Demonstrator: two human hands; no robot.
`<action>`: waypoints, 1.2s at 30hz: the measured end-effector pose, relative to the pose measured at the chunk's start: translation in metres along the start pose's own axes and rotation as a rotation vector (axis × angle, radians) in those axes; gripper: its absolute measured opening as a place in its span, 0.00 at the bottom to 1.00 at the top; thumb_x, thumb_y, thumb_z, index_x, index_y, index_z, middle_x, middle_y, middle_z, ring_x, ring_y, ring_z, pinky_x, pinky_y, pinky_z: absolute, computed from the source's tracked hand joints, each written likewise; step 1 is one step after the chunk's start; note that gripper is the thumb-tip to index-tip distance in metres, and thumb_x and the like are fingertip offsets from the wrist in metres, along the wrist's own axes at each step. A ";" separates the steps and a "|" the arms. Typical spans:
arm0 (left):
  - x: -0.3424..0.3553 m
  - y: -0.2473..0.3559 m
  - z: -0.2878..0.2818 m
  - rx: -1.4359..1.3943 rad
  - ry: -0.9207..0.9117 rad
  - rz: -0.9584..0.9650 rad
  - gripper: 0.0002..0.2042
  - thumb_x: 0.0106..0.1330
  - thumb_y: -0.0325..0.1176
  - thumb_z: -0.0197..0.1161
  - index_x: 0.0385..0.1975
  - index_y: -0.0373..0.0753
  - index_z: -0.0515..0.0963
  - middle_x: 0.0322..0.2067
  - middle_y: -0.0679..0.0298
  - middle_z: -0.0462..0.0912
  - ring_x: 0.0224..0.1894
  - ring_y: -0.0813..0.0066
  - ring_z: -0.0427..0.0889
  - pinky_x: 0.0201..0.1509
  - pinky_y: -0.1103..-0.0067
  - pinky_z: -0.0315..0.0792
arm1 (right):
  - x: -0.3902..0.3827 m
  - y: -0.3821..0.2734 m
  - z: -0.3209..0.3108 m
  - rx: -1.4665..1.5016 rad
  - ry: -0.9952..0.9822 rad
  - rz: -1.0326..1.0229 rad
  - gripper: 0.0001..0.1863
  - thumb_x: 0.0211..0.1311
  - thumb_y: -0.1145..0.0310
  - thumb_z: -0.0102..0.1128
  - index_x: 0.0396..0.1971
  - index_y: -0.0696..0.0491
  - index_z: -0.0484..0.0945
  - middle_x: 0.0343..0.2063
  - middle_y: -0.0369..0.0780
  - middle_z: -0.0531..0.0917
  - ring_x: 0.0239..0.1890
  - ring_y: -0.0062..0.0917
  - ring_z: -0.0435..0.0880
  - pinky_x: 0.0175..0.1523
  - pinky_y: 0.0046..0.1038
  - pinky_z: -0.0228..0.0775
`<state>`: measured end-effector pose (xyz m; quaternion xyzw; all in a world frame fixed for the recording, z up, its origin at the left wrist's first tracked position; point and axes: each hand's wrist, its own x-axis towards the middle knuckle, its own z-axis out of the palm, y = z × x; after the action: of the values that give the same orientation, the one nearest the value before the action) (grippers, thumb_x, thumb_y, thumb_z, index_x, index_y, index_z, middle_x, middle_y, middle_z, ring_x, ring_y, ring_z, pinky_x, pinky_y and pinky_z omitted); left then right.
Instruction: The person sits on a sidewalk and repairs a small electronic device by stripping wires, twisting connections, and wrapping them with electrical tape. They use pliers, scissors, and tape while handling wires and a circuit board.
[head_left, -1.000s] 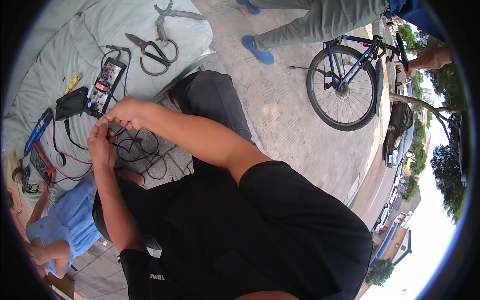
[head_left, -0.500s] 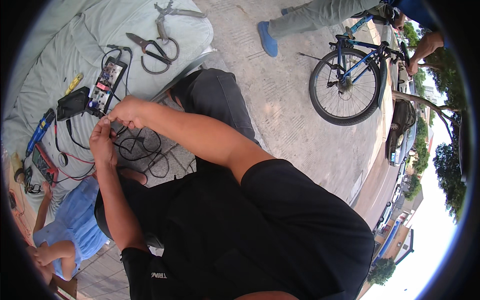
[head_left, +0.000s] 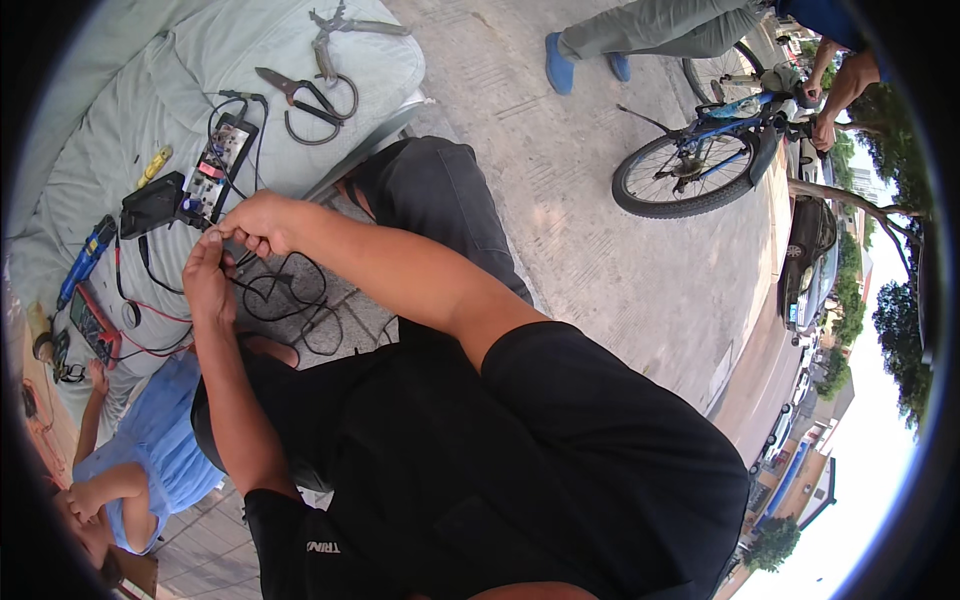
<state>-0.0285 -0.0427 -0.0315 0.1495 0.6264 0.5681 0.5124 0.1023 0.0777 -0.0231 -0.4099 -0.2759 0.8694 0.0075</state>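
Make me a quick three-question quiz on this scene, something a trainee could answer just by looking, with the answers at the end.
1. Which cutting tool lies between the pliers and the circuit board?
2. True or false: the left hand and the right hand are close together.
3. What colour is the edging of the multimeter?
A) Green
B) Red
C) White

Key:
1. The shears.
2. True.
3. B.
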 end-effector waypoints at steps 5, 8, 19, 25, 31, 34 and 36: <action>-0.001 -0.001 0.006 -0.050 -0.018 -0.001 0.10 0.77 0.36 0.63 0.48 0.38 0.84 0.31 0.75 0.81 0.28 0.88 0.72 0.32 0.86 0.64 | -0.031 -0.016 0.005 -0.203 0.118 -0.097 0.14 0.66 0.64 0.67 0.22 0.54 0.79 0.18 0.34 0.75 0.17 0.19 0.68 0.19 0.26 0.54; 0.003 -0.002 0.003 -0.044 -0.021 0.012 0.10 0.77 0.36 0.63 0.48 0.38 0.84 0.33 0.74 0.83 0.28 0.88 0.71 0.32 0.86 0.64 | -0.059 -0.026 0.008 -0.342 0.176 -0.172 0.16 0.66 0.65 0.66 0.20 0.54 0.77 0.17 0.34 0.75 0.16 0.19 0.69 0.19 0.26 0.56; 0.009 -0.002 0.006 -0.020 -0.039 0.024 0.13 0.80 0.36 0.59 0.56 0.36 0.81 0.46 0.71 0.82 0.31 0.83 0.71 0.34 0.83 0.64 | -0.238 -0.058 -0.080 -1.489 1.056 -0.806 0.17 0.69 0.56 0.56 0.38 0.54 0.87 0.38 0.48 0.89 0.44 0.46 0.88 0.52 0.46 0.79; 0.014 -0.004 -0.007 -0.019 -0.032 0.041 0.12 0.80 0.33 0.57 0.54 0.36 0.82 0.48 0.70 0.83 0.31 0.82 0.71 0.34 0.83 0.65 | -0.263 -0.007 -0.128 -1.143 1.093 -0.744 0.17 0.69 0.58 0.57 0.34 0.56 0.86 0.36 0.49 0.88 0.43 0.46 0.88 0.51 0.46 0.79; 0.022 -0.008 -0.004 -0.014 -0.065 0.055 0.12 0.81 0.35 0.55 0.55 0.38 0.81 0.47 0.71 0.82 0.31 0.82 0.70 0.34 0.82 0.64 | -0.253 0.006 -0.148 -1.174 1.311 -1.021 0.14 0.66 0.61 0.59 0.31 0.56 0.85 0.34 0.48 0.88 0.40 0.46 0.87 0.48 0.46 0.79; 0.023 -0.009 -0.006 -0.018 -0.067 0.055 0.11 0.81 0.35 0.56 0.54 0.39 0.81 0.46 0.72 0.82 0.31 0.83 0.70 0.34 0.82 0.64 | -0.253 0.006 -0.147 -1.244 1.322 -1.059 0.13 0.65 0.61 0.60 0.29 0.56 0.84 0.33 0.47 0.87 0.39 0.45 0.87 0.47 0.46 0.79; 0.024 -0.009 -0.007 -0.015 -0.063 0.055 0.11 0.81 0.36 0.57 0.53 0.40 0.81 0.45 0.73 0.82 0.31 0.83 0.71 0.34 0.83 0.64 | -0.253 0.006 -0.146 -1.221 1.318 -1.055 0.14 0.66 0.61 0.59 0.29 0.57 0.84 0.33 0.48 0.87 0.39 0.45 0.87 0.48 0.45 0.79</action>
<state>-0.0406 -0.0310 -0.0520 0.1804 0.6013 0.5818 0.5171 0.3758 0.0811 0.0788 -0.5646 -0.7543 0.0721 0.3272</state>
